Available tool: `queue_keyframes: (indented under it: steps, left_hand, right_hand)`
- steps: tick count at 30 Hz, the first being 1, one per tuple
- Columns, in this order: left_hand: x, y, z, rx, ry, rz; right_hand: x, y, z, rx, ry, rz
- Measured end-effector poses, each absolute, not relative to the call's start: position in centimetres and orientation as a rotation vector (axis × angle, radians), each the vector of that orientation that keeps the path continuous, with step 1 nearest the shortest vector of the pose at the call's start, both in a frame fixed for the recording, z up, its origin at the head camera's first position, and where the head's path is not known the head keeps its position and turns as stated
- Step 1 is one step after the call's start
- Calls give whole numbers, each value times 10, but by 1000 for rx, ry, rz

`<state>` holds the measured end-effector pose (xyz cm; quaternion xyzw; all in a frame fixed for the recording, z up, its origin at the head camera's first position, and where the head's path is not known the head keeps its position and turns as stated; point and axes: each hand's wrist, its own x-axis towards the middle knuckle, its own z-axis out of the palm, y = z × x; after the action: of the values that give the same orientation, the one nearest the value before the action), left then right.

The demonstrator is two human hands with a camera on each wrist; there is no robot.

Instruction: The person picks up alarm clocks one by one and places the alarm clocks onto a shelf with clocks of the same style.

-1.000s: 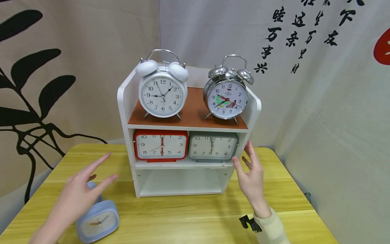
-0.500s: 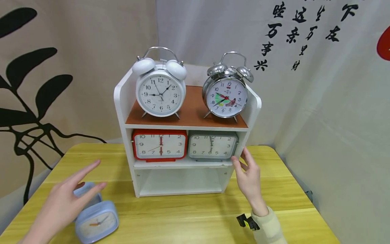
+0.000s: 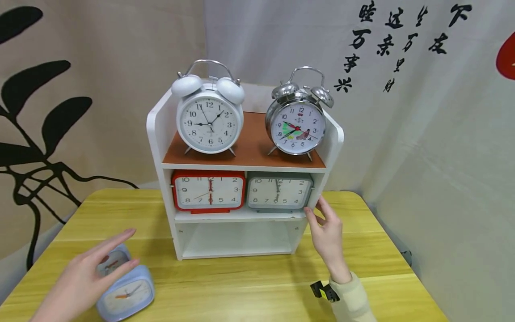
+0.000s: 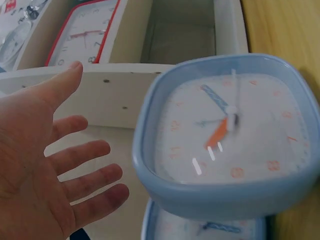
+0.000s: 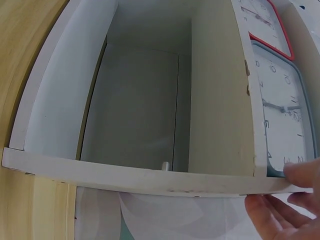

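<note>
Left hand [image 3: 86,275]: thumb and fingers spread with a wide gap; holds nothing. In the left wrist view it stands just beside a blue clock, fingertips apart from it.
Right hand [image 3: 327,232]: grips the edge of the right side panel, thumb at the front, fingers on the outer face. The gap is narrowed to the panel's thickness.
Gripped item: white two-compartment shelf unit [image 3: 237,219], upright on the yellow wood-grain table [image 3: 241,290].
Front blue clock: light-blue rounded-square clock [image 3: 128,295], on the table left of the shelf unit, dial tilted upward.
Rear blue clock: second light-blue clock [image 3: 116,260], just behind the first; partly hidden by the left hand in the head view.
Middle tier: red rectangular clock [image 3: 209,192] at left; grey-green rectangular clock [image 3: 279,193] beside it, near the right thumb.
Top tier: white round twin-bell alarm clock [image 3: 210,125] at left; silver metal twin-bell alarm clock [image 3: 298,129] at right; both stand on a red-brown surface [image 3: 253,129].
Right cuff: pale cream sleeve [image 3: 352,295], black device [image 3: 323,290] at the wrist.
</note>
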<state>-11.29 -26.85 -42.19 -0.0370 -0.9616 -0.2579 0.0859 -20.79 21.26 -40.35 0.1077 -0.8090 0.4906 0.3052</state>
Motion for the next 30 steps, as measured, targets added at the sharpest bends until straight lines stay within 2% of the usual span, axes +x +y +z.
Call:
queue_keyframes:
  steps: [20,30]
  left_hand:
    - [-110,-272,-450,-218,-2975,-657]
    - [-109,-277,-458,-176,-3066,-644]
  right_hand:
    - [-209,214,-406,308,-2134,1276]
    - [-209,214,-406,299,-2137,1277]
